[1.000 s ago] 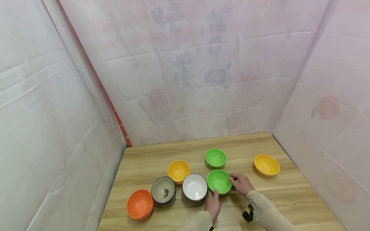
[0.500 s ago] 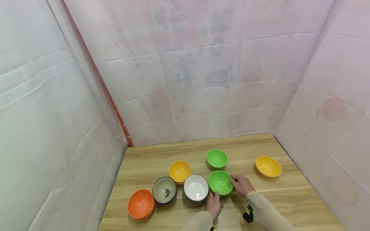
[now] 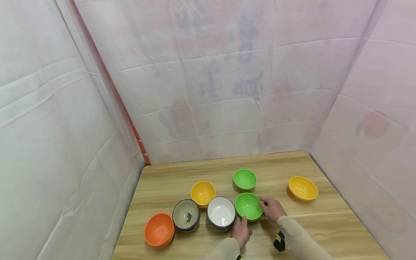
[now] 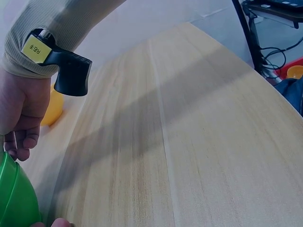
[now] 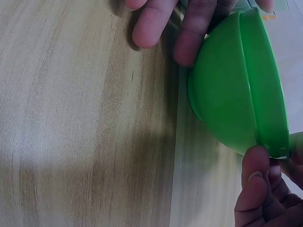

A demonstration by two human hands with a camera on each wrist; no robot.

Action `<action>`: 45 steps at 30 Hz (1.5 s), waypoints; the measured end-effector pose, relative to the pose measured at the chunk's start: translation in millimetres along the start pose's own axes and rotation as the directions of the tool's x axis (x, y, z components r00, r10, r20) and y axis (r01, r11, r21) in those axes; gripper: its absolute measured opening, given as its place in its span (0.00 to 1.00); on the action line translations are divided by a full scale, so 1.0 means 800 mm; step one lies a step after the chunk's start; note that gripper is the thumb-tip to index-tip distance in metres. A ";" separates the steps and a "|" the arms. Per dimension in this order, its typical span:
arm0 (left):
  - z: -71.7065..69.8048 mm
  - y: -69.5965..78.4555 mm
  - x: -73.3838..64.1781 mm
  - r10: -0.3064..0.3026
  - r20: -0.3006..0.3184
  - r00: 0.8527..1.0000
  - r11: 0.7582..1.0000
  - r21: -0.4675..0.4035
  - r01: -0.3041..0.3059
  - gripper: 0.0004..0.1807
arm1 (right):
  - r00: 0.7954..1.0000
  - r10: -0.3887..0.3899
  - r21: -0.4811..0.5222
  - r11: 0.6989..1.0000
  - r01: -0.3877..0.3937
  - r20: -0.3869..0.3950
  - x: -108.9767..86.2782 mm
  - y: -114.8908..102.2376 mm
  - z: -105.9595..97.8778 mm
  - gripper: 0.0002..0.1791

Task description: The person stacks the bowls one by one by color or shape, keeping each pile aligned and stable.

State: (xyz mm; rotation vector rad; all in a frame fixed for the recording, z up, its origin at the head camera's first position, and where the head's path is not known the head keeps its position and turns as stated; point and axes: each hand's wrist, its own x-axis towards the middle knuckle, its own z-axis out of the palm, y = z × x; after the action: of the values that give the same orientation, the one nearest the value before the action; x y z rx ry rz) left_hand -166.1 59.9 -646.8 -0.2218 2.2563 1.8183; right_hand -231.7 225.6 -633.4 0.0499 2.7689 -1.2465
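Observation:
Two hands hold a green bowl [image 3: 248,206] right of the white bowls. A second rim line shows under its edge in the right wrist view, as of a bowl nested below. My right hand [image 3: 273,209] pinches the rim on the right side; in the right wrist view its fingertips [image 5: 255,163] meet the edge. My left hand [image 3: 241,232] is at the near side, thumb at the rim and fingers below, against the lower wall. The bowl's foot is close over the table. A smaller-looking green bowl [image 3: 245,179] stands just behind.
To the left are stacked white bowls [image 3: 221,212], grey bowls with a dark fish mark [image 3: 186,215], orange bowls [image 3: 159,229] and yellow bowls [image 3: 203,194]. Another yellow bowl [image 3: 303,188] stands far right. White cloth walls [image 3: 195,108] enclose the wooden table [image 3: 325,224].

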 end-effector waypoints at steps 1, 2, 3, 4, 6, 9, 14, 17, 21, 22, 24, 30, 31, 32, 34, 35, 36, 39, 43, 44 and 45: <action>0.000 0.000 0.000 0.006 0.001 1.000 1.000 0.001 -0.006 0.31 | 1.000 -0.003 -0.003 1.000 0.003 0.000 0.000 0.000 0.000 0.21; 0.000 0.000 0.000 0.003 0.002 1.000 1.000 -0.006 -0.003 0.31 | 1.000 -0.005 -0.004 1.000 0.005 0.000 0.000 0.000 0.000 0.21; -0.001 0.000 0.000 0.003 0.003 1.000 1.000 -0.014 -0.003 0.31 | 1.000 0.000 0.001 1.000 0.000 0.001 0.000 0.000 0.000 0.21; -0.001 0.000 0.000 0.002 0.003 1.000 1.000 -0.022 -0.002 0.31 | 1.000 -0.001 0.001 1.000 0.001 0.001 0.000 -0.001 0.000 0.21; -0.001 0.000 -0.001 0.005 0.004 1.000 1.000 -0.026 -0.005 0.30 | 1.000 -0.005 0.004 1.000 0.005 0.007 0.001 0.000 0.000 0.21; -0.001 0.000 -0.001 -0.008 0.007 1.000 0.999 -0.053 0.008 0.29 | 1.000 0.006 0.009 1.000 -0.006 0.022 0.002 0.000 -0.001 0.21; 0.001 -0.002 0.000 -0.019 0.006 1.000 0.996 -0.084 0.020 0.23 | 1.000 0.022 -0.047 0.999 -0.021 0.017 0.007 0.003 -0.012 0.24; 0.002 -0.002 0.001 -0.038 0.007 0.999 0.992 -0.118 0.039 0.19 | 0.999 0.045 -0.058 0.997 -0.044 0.024 0.018 0.003 -0.024 0.31; 0.004 -0.001 0.001 -0.081 0.020 0.997 0.975 -0.205 0.084 0.20 | 0.992 0.105 -0.024 0.994 -0.103 0.068 0.040 0.003 -0.042 0.38; 0.005 0.000 0.000 -0.089 0.027 0.996 0.968 -0.232 0.093 0.20 | 0.990 0.115 -0.016 0.993 -0.114 0.082 0.047 0.004 -0.046 0.39; 0.006 0.001 0.000 -0.106 0.046 0.993 0.955 -0.273 0.115 0.21 | 0.984 0.138 0.020 0.990 -0.141 0.114 0.060 0.007 -0.052 0.40; 0.009 -0.001 0.000 -0.124 0.122 0.985 0.940 -0.303 0.156 0.29 | 0.968 0.177 0.096 0.976 -0.195 0.176 0.089 0.006 -0.060 0.42; 0.010 -0.001 0.000 -0.125 0.131 0.983 0.940 -0.300 0.160 0.31 | 0.967 0.179 0.091 0.976 -0.198 0.183 0.091 0.004 -0.061 0.43; 0.010 -0.002 0.000 -0.128 0.142 0.982 0.940 -0.299 0.166 0.32 | 0.965 0.184 0.091 0.975 -0.203 0.186 0.093 0.001 -0.061 0.43; 0.011 -0.003 0.001 -0.131 0.157 0.979 0.940 -0.294 0.173 0.34 | 0.962 0.193 0.095 0.972 -0.214 0.194 0.096 -0.005 -0.060 0.42; 0.012 -0.003 0.001 -0.129 0.162 0.978 0.941 -0.291 0.172 0.34 | 0.961 0.193 0.093 0.972 -0.214 0.197 0.097 -0.007 -0.059 0.42; 0.012 -0.003 0.001 -0.130 0.167 0.977 0.939 -0.295 0.175 0.34 | 0.959 0.201 0.096 0.970 -0.223 0.198 0.098 -0.009 -0.057 0.41; 0.013 -0.004 0.003 -0.125 0.174 0.977 0.940 -0.295 0.172 0.34 | 0.955 0.218 0.114 0.963 -0.244 0.201 0.101 -0.013 -0.052 0.38; 0.013 -0.005 0.004 -0.128 0.167 0.978 0.946 -0.276 0.171 0.33 | 0.950 0.228 0.141 0.955 -0.260 0.212 0.108 -0.013 -0.041 0.35; 0.012 -0.005 0.005 -0.131 0.165 0.977 0.948 -0.269 0.173 0.33 | 0.950 0.228 0.138 0.956 -0.260 0.212 0.110 -0.013 -0.038 0.35; 0.012 -0.005 0.005 -0.132 0.165 0.977 0.950 -0.260 0.172 0.32 | 0.951 0.226 0.129 0.958 -0.256 0.212 0.111 -0.013 -0.035 0.34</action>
State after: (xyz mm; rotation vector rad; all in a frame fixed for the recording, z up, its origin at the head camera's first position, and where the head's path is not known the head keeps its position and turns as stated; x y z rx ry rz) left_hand -168.0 68.7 -653.5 -0.2924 1.8341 1.9868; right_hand -323.2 238.6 -616.8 0.2575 2.4103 -1.3198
